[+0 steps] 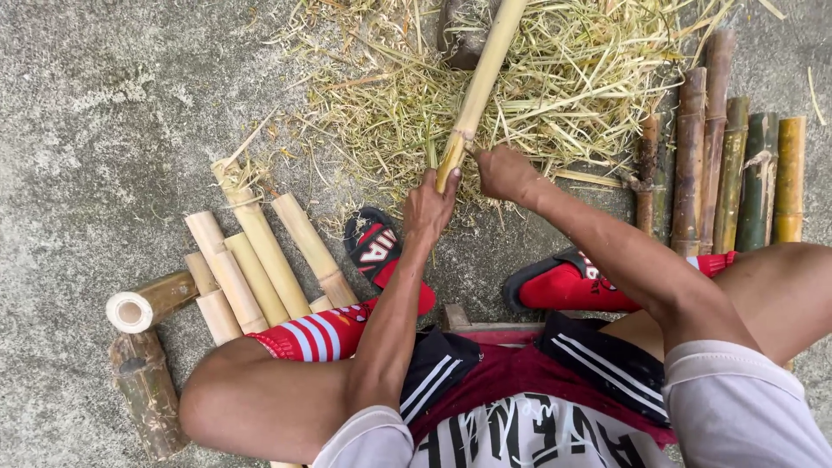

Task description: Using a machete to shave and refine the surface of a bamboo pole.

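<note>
Bamboo pole, pale yellow, runs from 12 o'clock down toward frame centre, lower end gripped. Left hand clenched round that lower end, thumb side up. Right hand closed just beside it at roughly 1 o'clock of the left, touching the pole at a node; whether a blade sits in that fist, cannot tell.

Likely stiff and light for its length, hollow, smooth-skinned and so a bit slippery where bare; prone to splitting along the grain rather than bending. Cut end probably sharp-edged. Best hold looks to be low on the shaft or at a node ridge, where fingers get a stop against sliding.

Heap of straw-like shavings spread from 11 to 1 o'clock under and behind the pole, soft, no obstacle. Row of short peeled bamboo sections lying at 8 to 9 o'clock beside the left knee, with darker stubs at 8 o'clock. Unpeeled green and brown lengths lined up at 2 to 3 o'clock, close to the right forearm. Red slippers planted on concrete floor near centre. Open floor at 10 o'clock; swing room tighter on the right.
</note>
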